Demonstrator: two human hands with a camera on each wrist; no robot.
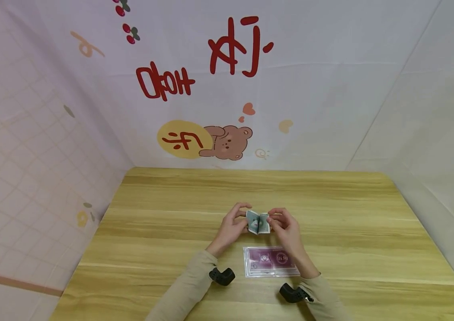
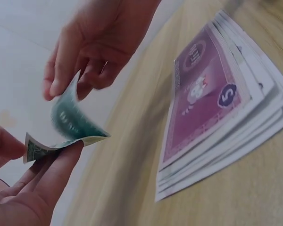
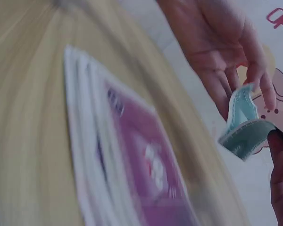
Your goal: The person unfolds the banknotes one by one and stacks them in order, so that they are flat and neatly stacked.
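A small green banknote (image 1: 264, 224) is held up above the table, bent along its middle into a V shape. My left hand (image 1: 231, 228) pinches its left edge between thumb and fingers. The opposite edge is pinched by my right hand (image 1: 288, 229). In the left wrist view, fingers (image 2: 61, 165) of the left hand lie beneath the curved green note. Nearer to me, a stack of banknotes (image 1: 267, 261) lies flat, with a purple note marked 5 on top. My right wrist passes above the stack's right end and partly hides it.
The stack rests on a wood-grain table (image 1: 162, 223). A white curtain (image 1: 311, 89) with red characters and a cartoon bear hangs behind the table's far edge. A black wrist device (image 1: 222, 276) sits at the left cuff, and another black device (image 1: 292, 293) at the right.
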